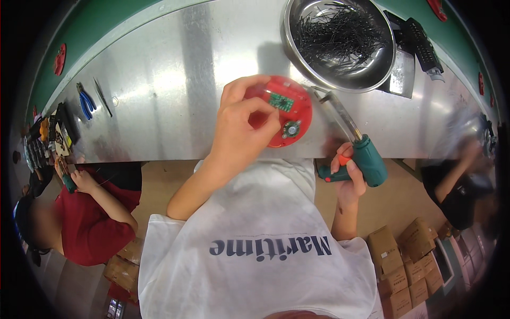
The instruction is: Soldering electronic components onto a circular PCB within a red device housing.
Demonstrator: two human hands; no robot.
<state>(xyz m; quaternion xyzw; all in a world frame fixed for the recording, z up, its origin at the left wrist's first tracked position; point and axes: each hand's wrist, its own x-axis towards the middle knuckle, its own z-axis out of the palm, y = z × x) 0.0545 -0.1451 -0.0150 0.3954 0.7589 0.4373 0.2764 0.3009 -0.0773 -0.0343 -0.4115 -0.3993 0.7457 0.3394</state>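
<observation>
My right hand grips a green soldering gun by its handle, fingers at its orange trigger. Its long metal barrel slants up and left, the tip ending just past the upper right rim of a red round housing. My left hand lies over the left part of that housing, thumb and forefinger pinched together; whatever they hold is too small to make out. A small green circuit board sits in the housing beside these fingertips. Lower down in it is a round metallic component.
A steel bowl of thin black wires stands at the far right of the metal bench, near a black tool-like object. Blue-handled pliers and tweezers lie left. Co-workers sit on both sides; cardboard boxes are stacked behind right.
</observation>
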